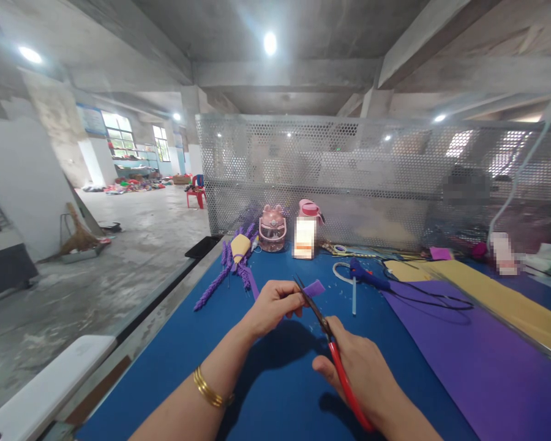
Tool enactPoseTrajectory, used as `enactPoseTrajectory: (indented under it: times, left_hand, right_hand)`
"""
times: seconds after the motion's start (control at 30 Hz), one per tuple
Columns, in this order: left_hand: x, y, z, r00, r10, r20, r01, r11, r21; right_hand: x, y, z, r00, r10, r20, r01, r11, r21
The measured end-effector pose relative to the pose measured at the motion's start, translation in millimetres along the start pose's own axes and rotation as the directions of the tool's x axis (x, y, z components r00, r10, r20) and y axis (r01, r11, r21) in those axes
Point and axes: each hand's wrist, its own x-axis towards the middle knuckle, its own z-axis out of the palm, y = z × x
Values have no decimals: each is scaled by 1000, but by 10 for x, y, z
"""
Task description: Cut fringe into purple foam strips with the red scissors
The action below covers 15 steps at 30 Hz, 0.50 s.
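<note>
Apparently snipping the purple strip, below and right of frame centre: pinching it in the left hand, gripping red-handled scissors in the right hand. Likely calls next for steady pinching, with fingertips kept clear of the blades.

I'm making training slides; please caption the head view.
Left hand holding a purple strip at the scissors in the right hand, over a blue table.
</note>
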Motion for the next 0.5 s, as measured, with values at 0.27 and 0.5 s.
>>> enactPoseTrajectory:
  times: [0.27,0.5]
  left_hand:
    - [1,-13,-10,1000,-8,7,8,1000,-16]
    - [6,-18,-10,1000,-14,7,14,999,-31]
  right_hand:
    - [-20,-4,-14,1000,-2,-3,2,999,33]
    - [-3,4,-6,1000,14,19,-15,997,72]
